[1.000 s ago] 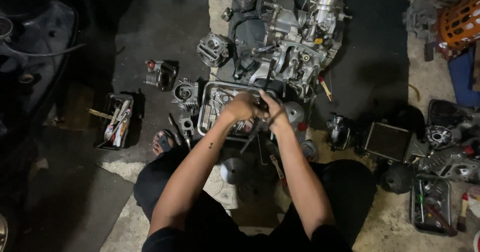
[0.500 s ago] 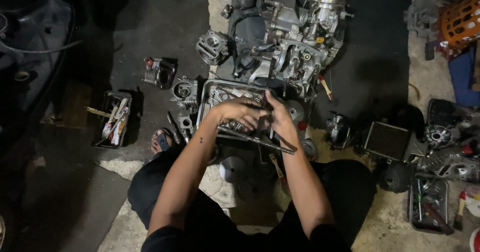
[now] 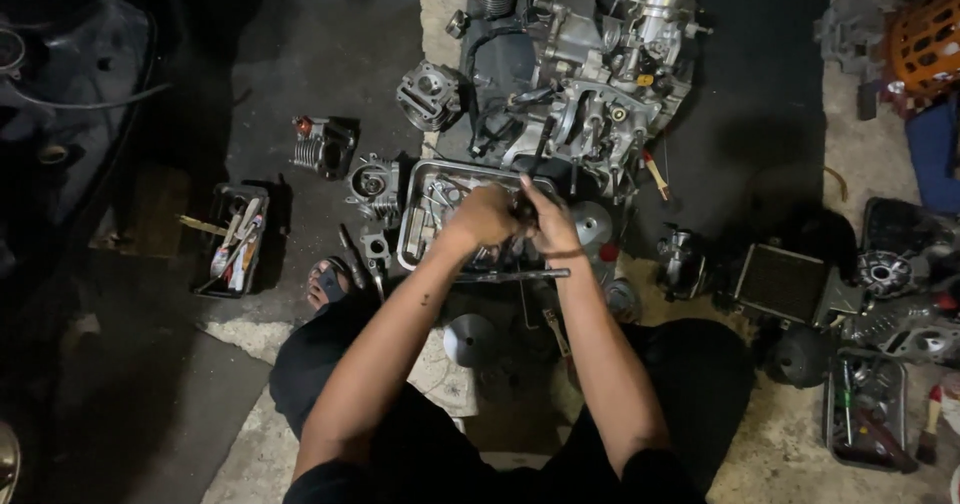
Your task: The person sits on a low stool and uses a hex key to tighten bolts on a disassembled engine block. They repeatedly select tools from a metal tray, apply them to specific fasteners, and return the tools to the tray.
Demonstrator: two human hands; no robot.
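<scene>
Here, from the head view, I have both hands together over the metal tray [image 3: 415, 226] on the floor, just below the stripped engine block [image 3: 590, 94]. My left hand [image 3: 485, 216] is clenched around something small and dark, and my right hand [image 3: 548, 229] is closed against it from the 3 o'clock side; what exactly they pinch is hidden between the fingers. A long dark shaft [image 3: 540, 149] rises from the hands toward 12 o'clock, into the engine, and I judge it to be the tool in hand. A long wrench [image 3: 515, 275] lies flat just under my wrists at 6 o'clock. At 9 o'clock of the tray sit a cylinder head [image 3: 375, 182] and, farther out, a tool box [image 3: 235, 244]; a radiator [image 3: 785, 282] lies at 3 o'clock. To do this well I would keep the shaft in line with the engine, brace the left grip low and turn with the right, steady, over the tray so loose parts fall in.
</scene>
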